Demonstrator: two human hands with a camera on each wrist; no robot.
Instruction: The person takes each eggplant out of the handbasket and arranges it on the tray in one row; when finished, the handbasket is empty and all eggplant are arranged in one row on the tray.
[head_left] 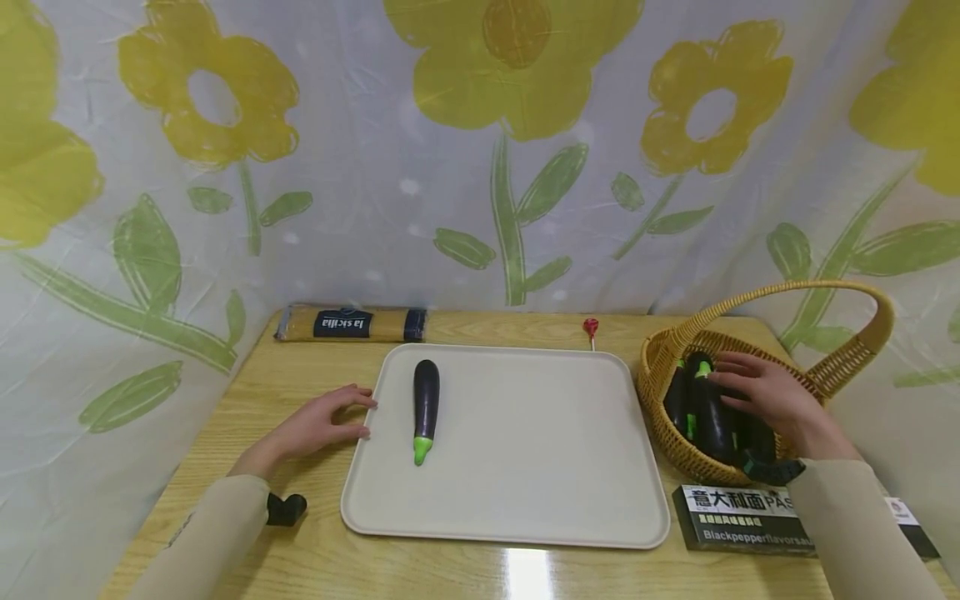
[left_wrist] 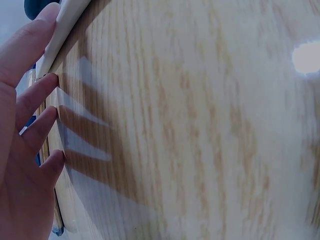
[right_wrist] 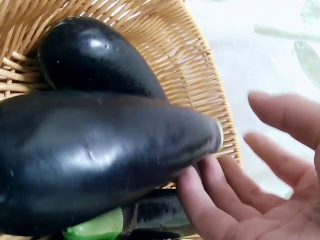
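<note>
On the worktop (head_left: 300, 367), the left hand (head_left: 322, 423) is held at the left edge of a pale tray (head_left: 540, 450), its grip loosely open and empty, while one eggplant (head_left: 426, 408) is laid on the tray's left part, green end nearest. Over a wicker basket (head_left: 657, 421), the right hand (head_left: 772, 400) is held with its grip spread and nothing grasped, right beside the piled eggplants (head_left: 711, 421); whether they are touched cannot be told. A pasta box (head_left: 738, 525) is partly covered by the right sleeve (head_left: 862, 525).

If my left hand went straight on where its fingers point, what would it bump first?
Probably the left rim of the white tray, right at your left hand's fingertips. If it's high enough to clear that, though depth is unclear, the eggplant lying beyond.
</note>
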